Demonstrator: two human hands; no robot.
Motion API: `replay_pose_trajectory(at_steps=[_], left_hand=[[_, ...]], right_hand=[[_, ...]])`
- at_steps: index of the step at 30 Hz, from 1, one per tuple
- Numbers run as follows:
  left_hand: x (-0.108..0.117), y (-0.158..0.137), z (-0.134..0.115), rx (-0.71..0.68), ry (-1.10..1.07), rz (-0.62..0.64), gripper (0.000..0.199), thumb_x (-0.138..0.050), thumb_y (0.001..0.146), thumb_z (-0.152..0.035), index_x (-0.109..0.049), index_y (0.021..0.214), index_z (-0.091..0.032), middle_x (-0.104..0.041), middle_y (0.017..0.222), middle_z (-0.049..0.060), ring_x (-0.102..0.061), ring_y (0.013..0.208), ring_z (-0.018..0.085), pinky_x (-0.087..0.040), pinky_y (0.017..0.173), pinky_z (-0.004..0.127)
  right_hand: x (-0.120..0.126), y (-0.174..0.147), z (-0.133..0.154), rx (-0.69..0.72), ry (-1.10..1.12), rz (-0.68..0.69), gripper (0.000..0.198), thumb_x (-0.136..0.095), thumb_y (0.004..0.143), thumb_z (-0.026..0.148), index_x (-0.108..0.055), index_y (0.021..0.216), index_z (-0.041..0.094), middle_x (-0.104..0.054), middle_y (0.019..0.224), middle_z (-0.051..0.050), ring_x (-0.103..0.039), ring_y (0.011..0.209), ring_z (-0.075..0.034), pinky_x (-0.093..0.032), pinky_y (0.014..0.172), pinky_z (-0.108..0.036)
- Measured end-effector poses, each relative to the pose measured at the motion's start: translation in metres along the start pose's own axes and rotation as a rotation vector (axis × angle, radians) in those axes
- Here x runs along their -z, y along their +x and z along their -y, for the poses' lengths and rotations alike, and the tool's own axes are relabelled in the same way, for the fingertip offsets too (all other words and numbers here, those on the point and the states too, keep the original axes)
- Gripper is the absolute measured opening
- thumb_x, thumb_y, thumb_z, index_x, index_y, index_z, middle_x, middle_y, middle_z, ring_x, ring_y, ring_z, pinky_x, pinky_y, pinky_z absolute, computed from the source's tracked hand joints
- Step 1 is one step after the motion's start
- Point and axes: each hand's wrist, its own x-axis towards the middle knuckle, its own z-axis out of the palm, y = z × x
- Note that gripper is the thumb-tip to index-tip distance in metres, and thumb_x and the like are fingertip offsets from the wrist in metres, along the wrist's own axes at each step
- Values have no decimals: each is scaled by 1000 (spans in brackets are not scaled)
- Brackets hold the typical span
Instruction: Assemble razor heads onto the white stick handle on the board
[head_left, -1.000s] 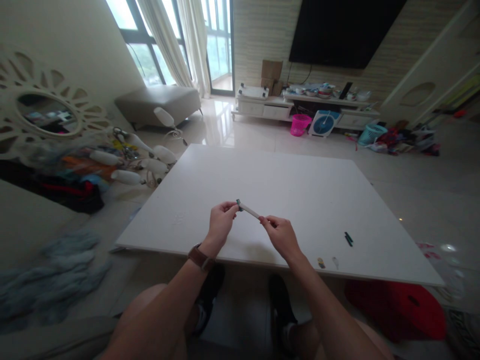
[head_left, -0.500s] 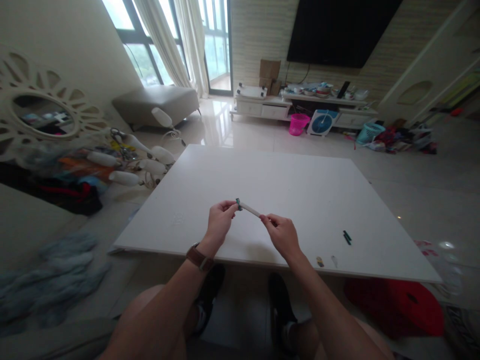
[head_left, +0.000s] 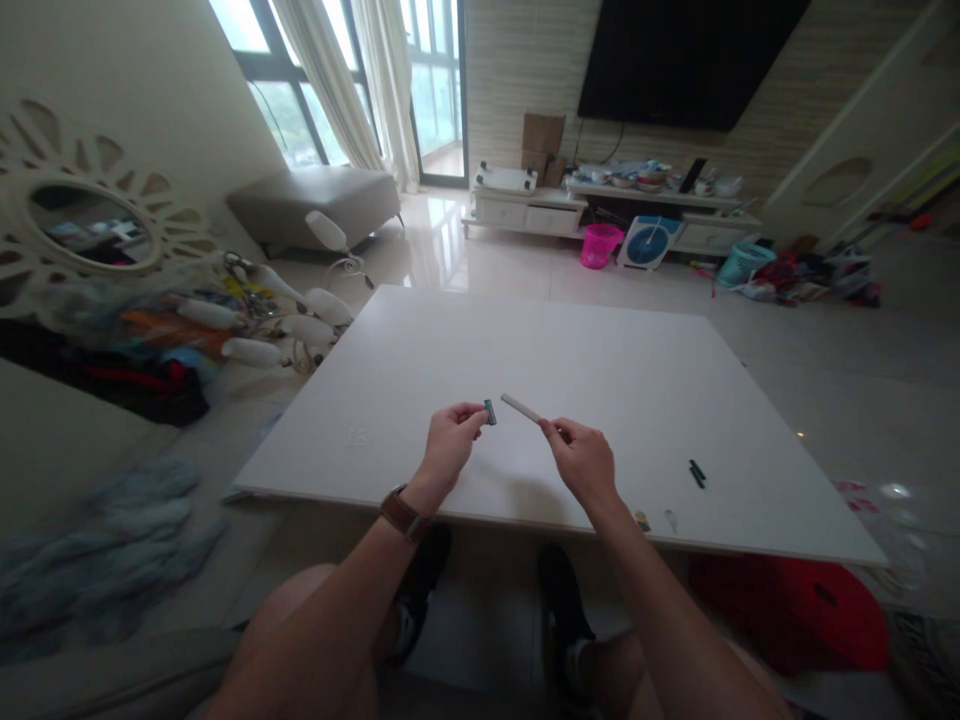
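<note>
My left hand pinches a small green-and-black razor head between thumb and fingertips. My right hand is closed round the near end of a pale, flat razor handle, whose free end points up and left. A small gap separates handle and head, both held above the white table. To the right lie two short dark-green strips side by side. A small yellowish-and-dark piece and a clear little piece rest near the front edge, too small to name.
A faint clear item lies on the table's left part. White lamp shades crowd its left edge, and a red stool stands below the front right. Beyond the table are a pink basket and a box fan.
The razor head and handle touched before and are now apart. My right hand has moved a little right with the handle; the head has turned in my left fingers.
</note>
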Motion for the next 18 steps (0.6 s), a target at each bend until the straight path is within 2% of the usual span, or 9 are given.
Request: replay_pose_trajectory(at_steps=[5, 10, 13, 15, 18], left_hand=[[1, 0, 0, 16, -10, 45, 19, -71, 65, -30, -72, 72, -13, -55, 56, -2, -41, 55, 9, -30, 54, 25], [1, 0, 1, 23, 7, 74, 18, -71, 65, -30, -72, 71, -14, -54, 56, -2, -39, 56, 9, -29, 54, 25], [2, 0, 3, 36, 17, 97, 17, -70, 66, -30, -73, 71, -14, -53, 56, -2, -39, 56, 9, -28, 54, 25], [2, 1, 4, 42, 35, 116, 16, -70, 65, -29, -73, 71, -14, -54, 56, -2, -39, 56, 9, -28, 55, 26], [1, 1, 6, 52, 25, 131, 16, -70, 65, -29, -73, 70, -14, -55, 58, -1, -40, 57, 9, -28, 55, 26]], right_hand=[[3, 1, 0, 90, 40, 76, 49, -47, 94, 58, -74, 75, 22, -60, 58, -1, -48, 55, -13, -25, 55, -26], [6, 2, -1, 20, -27, -45, 48, -47, 95, 57, -74, 78, 21, -62, 61, -2, -49, 56, -13, -24, 55, -26], [8, 4, -4, 118, -3, 40, 47, -47, 96, 56, -74, 79, 22, -63, 61, -2, -51, 58, -14, -26, 56, -26], [8, 4, -5, 88, -80, 28, 44, -49, 95, 55, -75, 79, 23, -65, 64, -3, -52, 60, -14, -25, 56, -26], [10, 5, -7, -1, -110, -65, 45, -47, 96, 54, -75, 80, 22, -65, 64, -3, -50, 58, -14, -23, 55, -26]])
